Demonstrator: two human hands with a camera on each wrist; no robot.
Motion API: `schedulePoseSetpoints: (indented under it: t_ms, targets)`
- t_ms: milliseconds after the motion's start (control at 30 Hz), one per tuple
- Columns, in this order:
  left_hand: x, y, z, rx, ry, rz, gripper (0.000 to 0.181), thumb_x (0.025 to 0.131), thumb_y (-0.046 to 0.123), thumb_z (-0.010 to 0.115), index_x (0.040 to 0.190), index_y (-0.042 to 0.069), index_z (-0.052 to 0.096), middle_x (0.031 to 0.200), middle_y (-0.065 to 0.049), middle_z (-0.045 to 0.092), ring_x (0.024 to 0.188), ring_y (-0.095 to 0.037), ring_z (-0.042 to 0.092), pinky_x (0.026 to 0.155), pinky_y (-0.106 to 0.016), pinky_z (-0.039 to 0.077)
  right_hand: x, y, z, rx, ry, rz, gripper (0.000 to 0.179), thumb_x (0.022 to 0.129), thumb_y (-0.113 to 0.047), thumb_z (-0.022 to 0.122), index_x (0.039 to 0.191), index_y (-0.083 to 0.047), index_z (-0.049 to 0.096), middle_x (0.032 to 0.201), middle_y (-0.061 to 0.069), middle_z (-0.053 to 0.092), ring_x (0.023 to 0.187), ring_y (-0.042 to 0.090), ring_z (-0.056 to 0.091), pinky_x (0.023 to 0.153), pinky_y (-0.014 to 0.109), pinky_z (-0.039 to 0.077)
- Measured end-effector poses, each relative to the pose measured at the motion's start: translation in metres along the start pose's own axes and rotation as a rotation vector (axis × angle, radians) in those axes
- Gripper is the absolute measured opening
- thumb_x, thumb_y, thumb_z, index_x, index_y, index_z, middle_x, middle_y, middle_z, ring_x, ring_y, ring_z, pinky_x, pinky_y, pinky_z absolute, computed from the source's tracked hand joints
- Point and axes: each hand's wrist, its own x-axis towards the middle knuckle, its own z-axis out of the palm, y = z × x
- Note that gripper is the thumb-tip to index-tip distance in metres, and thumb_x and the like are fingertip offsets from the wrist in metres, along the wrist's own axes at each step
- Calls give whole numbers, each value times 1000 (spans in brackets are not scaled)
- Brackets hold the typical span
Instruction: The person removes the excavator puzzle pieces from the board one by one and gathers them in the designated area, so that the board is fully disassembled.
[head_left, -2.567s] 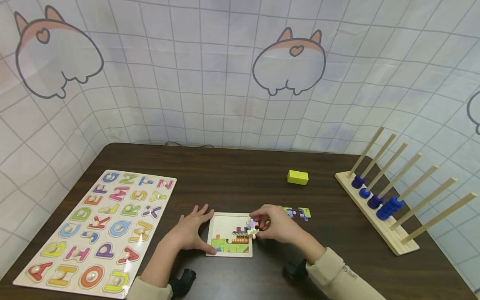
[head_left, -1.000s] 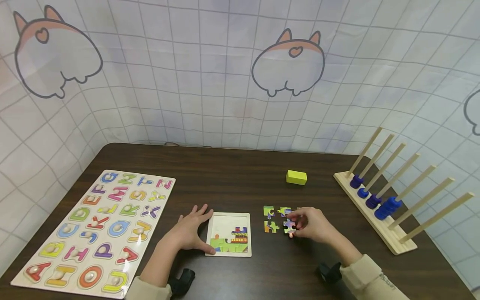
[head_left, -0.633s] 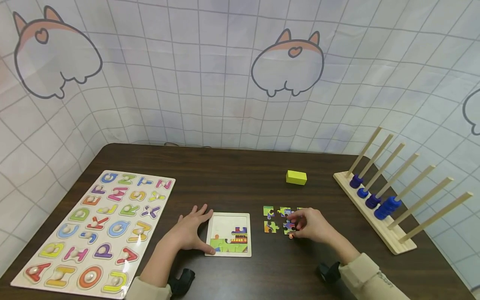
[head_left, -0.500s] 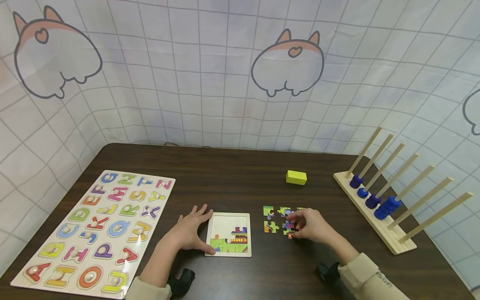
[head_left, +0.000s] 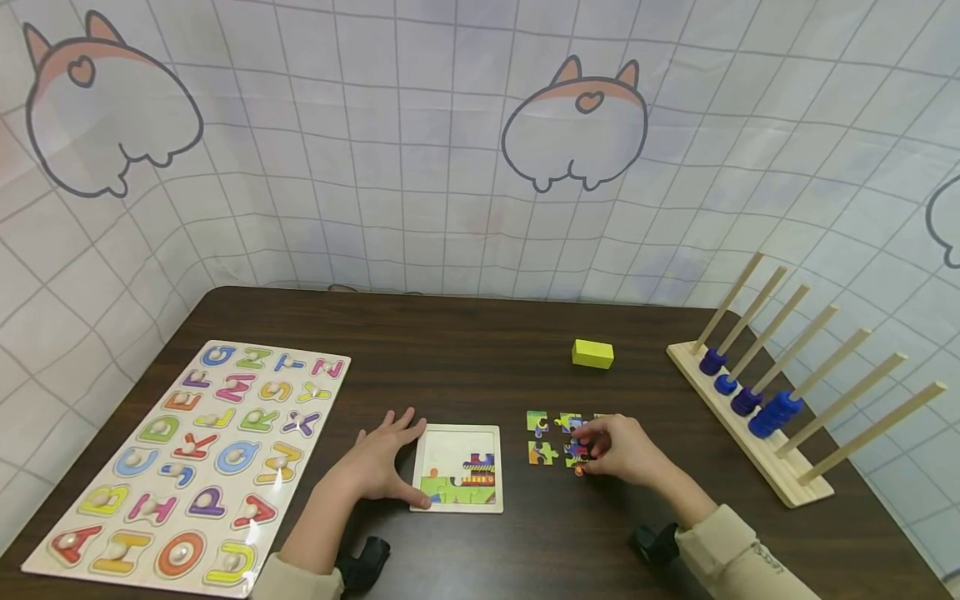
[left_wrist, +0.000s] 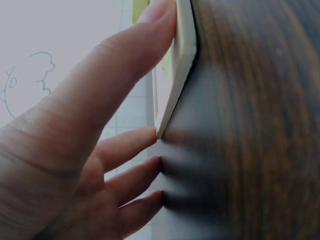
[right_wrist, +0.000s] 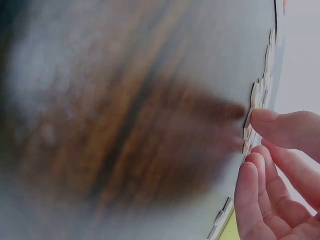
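My left hand (head_left: 378,467) rests spread at the left side of a small square puzzle tray (head_left: 457,431), thumb on its front left corner. In the left wrist view that thumb lies on the tray's edge (left_wrist: 186,40), and the other fingertips (left_wrist: 142,145) reach the tabletop. The tray holds fitted green jigsaw pieces (head_left: 465,493) and a train picture at its right side. With thumb and fingers, my right hand (head_left: 630,450) pinches a purple and orange jigsaw piece (head_left: 576,455) low at the table, partly covering it. Loose pieces (head_left: 542,453) lie beside and behind it.
A wooden alphabet board (head_left: 247,387) with knobbed letters lies on the left. A yellow block (head_left: 592,354) sits behind the loose pieces. On the right stands a peg rack (head_left: 795,492) with tall rods and blue rings. A patterned cloth (head_left: 450,167) hangs behind the table.
My right hand has carried the jigsaw piece from the tray's right edge rightward to the loose pieces, then shifted it slightly left, lying flatter. The left hand has kept its place.
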Motion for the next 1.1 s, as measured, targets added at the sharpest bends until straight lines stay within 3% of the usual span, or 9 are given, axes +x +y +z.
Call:
schedulePoseSetpoints:
  t_ms: [500, 700, 1100]
  targets:
    - [0, 0, -1, 1, 3, -3, 101, 53, 40, 87, 137, 6, 42, 147, -15, 27, 136, -38, 14, 100, -66, 11, 1, -8, 4, 19, 3, -73, 32, 68, -1, 78, 98, 3, 67, 82, 4, 61, 64, 13, 53, 54, 22, 47]
    - [0, 1, -1, 3, 0, -4, 101, 53, 40, 87, 137, 6, 42, 147, -15, 27, 136, -38, 14, 100, -66, 11, 3, -14, 11, 35, -7, -77, 31, 70, -4, 77, 99, 2, 68, 82, 4, 61, 64, 12, 52, 54, 21, 46]
    - [0, 0, 0, 1, 6, -2, 102, 52, 41, 87, 137, 6, 43, 146, -15, 28, 135, -38, 15, 100, -66, 12, 8, -33, 25, 31, -25, -167, 31, 70, -6, 77, 99, 2, 68, 78, 3, 62, 63, 11, 54, 54, 21, 46]
